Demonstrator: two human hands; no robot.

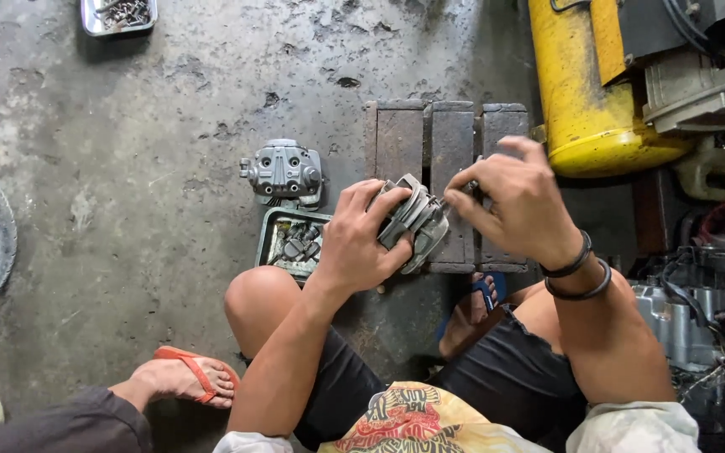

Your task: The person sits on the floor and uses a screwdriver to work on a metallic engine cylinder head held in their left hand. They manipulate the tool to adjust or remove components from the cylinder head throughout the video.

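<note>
1. Knees and black shorts sit nearest the cam; person squats on the concrete floor [169, 210], both hands raised over a block of dark metal bars [442, 151].
2. Left hand [354, 243] wraps the finned grey engine part [413, 220], fingers curled tight round its near side, thumb pressed on the right edge. Part held just above the bars' near end, center of scene.
3. Right hand [518, 201], two black bands at the wrist, pinches a small thin item at the part's top right, thumb + forefinger pressed together. Too small to tell what it is.
4. Step in hand, my guess: fitting or pulling a small piece at the part's top. Next move calls for a steady left grip and a fine pull or push w/ the pinch.
5. Around: grey engine cover [283, 172] far left of the hands; small tray of bits [293, 242] just left of left hand; another tray [119, 14] far off; yellow tank [585, 92] far right; engine w/ hoses [702, 310] right.
6. Another person's foot in an orange sandal [190, 375] near left. Nothing blocks the hands.
</note>
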